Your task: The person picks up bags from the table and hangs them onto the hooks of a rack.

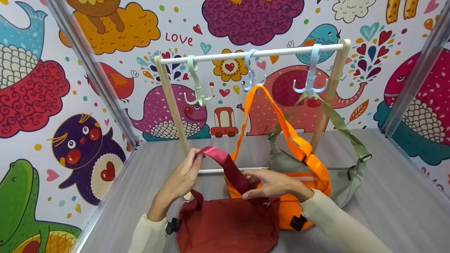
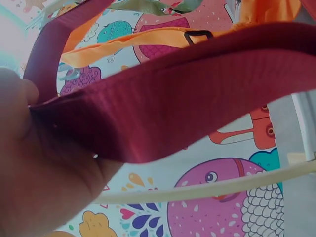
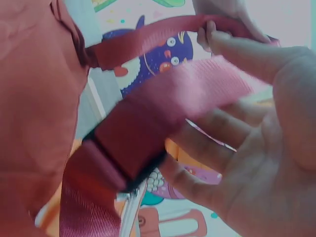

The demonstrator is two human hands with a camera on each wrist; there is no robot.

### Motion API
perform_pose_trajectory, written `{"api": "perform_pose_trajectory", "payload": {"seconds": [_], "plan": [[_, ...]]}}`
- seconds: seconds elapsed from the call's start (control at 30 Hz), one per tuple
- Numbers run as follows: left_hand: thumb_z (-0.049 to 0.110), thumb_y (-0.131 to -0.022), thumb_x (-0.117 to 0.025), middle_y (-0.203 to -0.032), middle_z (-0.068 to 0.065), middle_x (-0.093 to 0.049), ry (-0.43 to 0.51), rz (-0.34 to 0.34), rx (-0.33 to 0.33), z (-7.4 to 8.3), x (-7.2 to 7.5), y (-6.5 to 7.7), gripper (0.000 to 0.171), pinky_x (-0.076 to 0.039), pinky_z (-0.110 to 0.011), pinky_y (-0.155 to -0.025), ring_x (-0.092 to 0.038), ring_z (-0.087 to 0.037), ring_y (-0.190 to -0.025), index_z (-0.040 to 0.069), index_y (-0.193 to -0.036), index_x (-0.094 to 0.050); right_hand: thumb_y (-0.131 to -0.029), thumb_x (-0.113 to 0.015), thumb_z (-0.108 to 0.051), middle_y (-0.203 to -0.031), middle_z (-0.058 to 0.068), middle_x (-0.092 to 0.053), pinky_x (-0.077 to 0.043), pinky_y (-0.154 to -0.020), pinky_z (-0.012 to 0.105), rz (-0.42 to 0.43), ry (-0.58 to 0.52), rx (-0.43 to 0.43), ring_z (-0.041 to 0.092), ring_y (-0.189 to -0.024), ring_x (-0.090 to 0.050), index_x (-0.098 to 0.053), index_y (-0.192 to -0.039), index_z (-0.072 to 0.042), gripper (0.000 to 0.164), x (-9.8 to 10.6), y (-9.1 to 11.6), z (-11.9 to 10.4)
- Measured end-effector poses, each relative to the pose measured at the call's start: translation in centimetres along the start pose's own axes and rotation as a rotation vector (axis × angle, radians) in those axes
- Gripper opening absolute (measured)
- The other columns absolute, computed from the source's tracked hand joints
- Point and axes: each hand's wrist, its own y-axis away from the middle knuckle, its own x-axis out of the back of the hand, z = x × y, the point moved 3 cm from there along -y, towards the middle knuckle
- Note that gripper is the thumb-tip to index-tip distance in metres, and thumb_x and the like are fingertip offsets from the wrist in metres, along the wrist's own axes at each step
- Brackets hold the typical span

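A dark red fabric bag (image 1: pixel 228 225) sits low in the head view, its wide red strap (image 1: pixel 230 168) arched upward. My left hand (image 1: pixel 181 179) pinches the top of that strap between thumb and fingers; the left wrist view shows the strap (image 2: pixel 163 108) running out from the grip. Beside the strap's right part is my right hand (image 1: pixel 276 182). In the right wrist view its thumb is spread apart and its extended fingers (image 3: pixel 212 143) lie behind the strap, close to a black slider (image 3: pixel 143 173). The bag's lower edge is cut off.
A wooden rack with a white bar (image 1: pixel 225 56) stands behind. A green hook (image 1: pixel 198 95) hangs at left with nothing on it. An orange bag (image 1: pixel 290 207) hangs from the middle blue hook (image 1: pixel 251 70), a grey-green bag (image 1: pixel 351 182) from the right hook (image 1: pixel 311 77). Printed walls surround the grey table.
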Motion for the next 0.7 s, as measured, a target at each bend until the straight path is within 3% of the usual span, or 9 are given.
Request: {"api": "perform_pose_trajectory", "payload": {"seconds": [0.23,0.4,0.57,0.7], "plan": [[0.035,-0.109,-0.034,-0.084,0.002,-0.044,-0.032,0.023,0.006,0.6,-0.2,-0.3,0.025,-0.040,-0.039,-0.076,-0.051,-0.021,-0.085,0.018,-0.117,-0.049,-0.088,-0.076,-0.030,-0.106,-0.001,-0.070,-0.054,-0.085,0.038,0.200,0.026,0.011,0.015,-0.091,-0.065,-0.052,-0.122,-0.016,0.044,-0.5,-0.6,-1.1],[0.036,-0.108,-0.035,-0.083,0.003,-0.045,-0.053,0.032,0.007,0.9,-0.4,-0.4,0.023,-0.040,-0.039,-0.076,-0.052,-0.021,-0.084,0.020,-0.116,-0.050,-0.084,-0.081,-0.031,-0.104,0.004,-0.066,-0.057,-0.081,0.040,0.339,0.007,-0.015,0.019,-0.090,-0.065,-0.047,-0.122,-0.012,0.055,-1.0,-1.0,-1.6],[0.035,-0.108,-0.036,-0.081,0.003,-0.042,-0.062,0.035,-0.013,1.1,-0.6,-0.6,0.025,-0.039,-0.039,-0.076,-0.051,-0.020,-0.081,0.016,-0.117,-0.050,-0.083,-0.081,-0.031,-0.108,0.005,-0.063,-0.055,-0.082,0.038,0.364,-0.016,0.001,0.019,-0.095,-0.062,-0.047,-0.124,-0.011,0.058,-1.4,-1.1,-2.1],[0.033,-0.108,-0.036,-0.081,0.003,-0.043,-0.050,0.032,-0.020,1.1,-0.5,-0.5,0.023,-0.039,-0.038,-0.075,-0.049,-0.018,-0.079,0.016,-0.117,-0.051,-0.084,-0.079,-0.019,-0.109,0.006,-0.064,-0.053,-0.081,0.036,0.377,-0.024,0.010,0.019,-0.094,-0.060,-0.047,-0.124,-0.010,0.052,-0.9,-1.0,-2.6]]}}
